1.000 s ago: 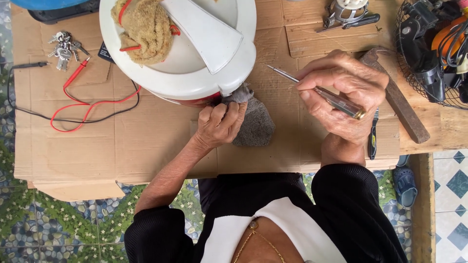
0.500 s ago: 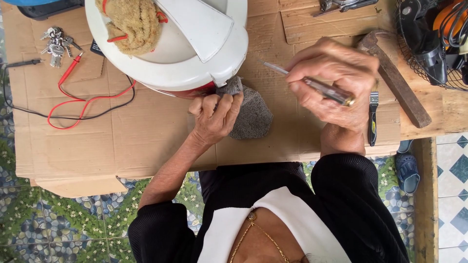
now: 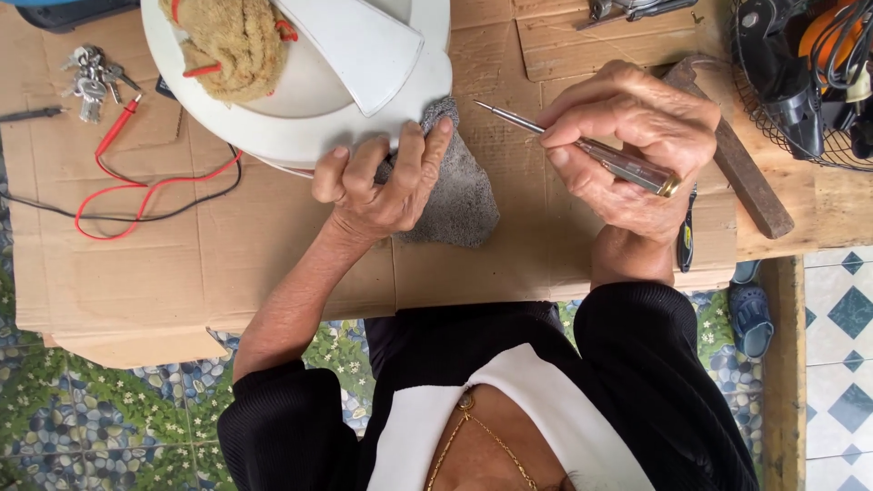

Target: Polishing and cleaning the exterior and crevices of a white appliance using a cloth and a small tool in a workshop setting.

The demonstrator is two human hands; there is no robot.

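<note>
Cardboard (image 3: pixel 182 273) bears a white appliance (image 3: pixel 300 109) topped with tan cloth (image 3: pixel 232 41).

bare cardboard (image 3: pixel 182 273) left, white appliance (image 3: pixel 300 109) blocking ahead, hammer (image 3: pixel 737 164) right

Fan casing (image 3: pixel 300 118): smooth glossy white plastic
Cloth (image 3: pixel 459 195): grey, rough, matt
Screwdriver (image 3: pixel 582 150): shiny metal shaft, clear plastic handle
Table cover (image 3: pixel 227 273): matt brown cardboard
Hammer handle (image 3: pixel 741 177): worn wood
</note>
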